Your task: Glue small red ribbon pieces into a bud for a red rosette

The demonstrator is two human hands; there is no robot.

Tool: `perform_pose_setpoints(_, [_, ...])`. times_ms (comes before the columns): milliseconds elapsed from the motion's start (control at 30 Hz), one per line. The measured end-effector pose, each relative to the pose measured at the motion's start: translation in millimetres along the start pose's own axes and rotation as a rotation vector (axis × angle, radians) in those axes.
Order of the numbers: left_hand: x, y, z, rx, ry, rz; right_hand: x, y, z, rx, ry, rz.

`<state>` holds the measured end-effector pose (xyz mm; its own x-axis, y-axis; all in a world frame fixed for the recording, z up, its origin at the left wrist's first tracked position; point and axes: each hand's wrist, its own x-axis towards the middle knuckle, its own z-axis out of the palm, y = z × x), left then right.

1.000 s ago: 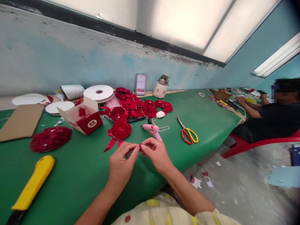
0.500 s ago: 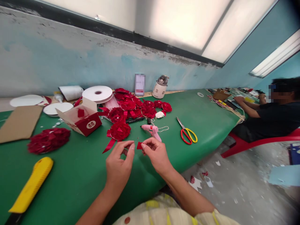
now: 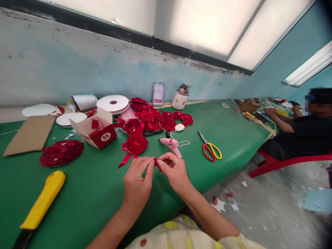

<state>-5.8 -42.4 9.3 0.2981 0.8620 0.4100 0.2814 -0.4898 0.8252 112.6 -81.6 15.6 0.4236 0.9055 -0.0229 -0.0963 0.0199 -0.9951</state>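
Observation:
Between my two hands is a small piece of red ribbon (image 3: pixel 156 161). My left hand (image 3: pixel 138 178) pinches its left side with thumb and forefinger, while my right hand (image 3: pixel 174 171) grips the other side the same way. Just beyond my fingers lies a pink glue gun (image 3: pixel 169 143) with a white cord. A red fabric flower (image 3: pixel 136 144) with ribbon tails rests beyond my left hand. Red-and-yellow-handled scissors (image 3: pixel 211 148) lie partly spread to the right.
A red and white box (image 3: pixel 100 136) stands left, near a larger red flower piece (image 3: pixel 62 152) and a yellow-handled cutter (image 3: pixel 44 199). Behind are more flowers (image 3: pixel 145 116), a white spool (image 3: pixel 112 102), a phone and a bottle (image 3: pixel 180 97). A co-worker (image 3: pixel 306 128) sits at right.
My left hand has closed in on the ribbon piece, which only my right hand held before. The whole view has shifted slightly, so things appear further right.

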Motion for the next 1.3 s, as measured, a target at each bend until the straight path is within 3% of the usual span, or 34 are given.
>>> perform_pose_setpoints(333, [2.8, -1.6, 1.7, -0.057, -0.033, -0.018, 1.9, 3.0, -0.4, 0.023, 0.002, 0.022])
perform_pose_setpoints(567, [0.0, 3.7, 1.8, -0.107, 0.103, -0.190, 0.7, 1.4, 0.0, 0.025, 0.022, 0.026])
perform_pose_setpoints(733, [0.0, 7.5, 0.9, -0.159, 0.080, -0.190, -1.1, -1.5, 1.7, 0.032, 0.008, 0.023])
perform_pose_setpoints(867, [1.3, 6.3, 0.6, -0.246, 0.045, -0.332, -0.9, 0.3, 1.0, 0.026, -0.010, 0.024])
perform_pose_setpoints(1067, [6.2, 4.7, 3.1, -0.579, -0.020, -0.613, 1.5, 3.4, -1.2, 0.018, -0.015, 0.009])
perform_pose_setpoints(1300, [9.3, 4.6, 1.7, -0.621, -0.025, -0.652, 1.8, 2.3, 0.4, 0.028, -0.024, 0.023])
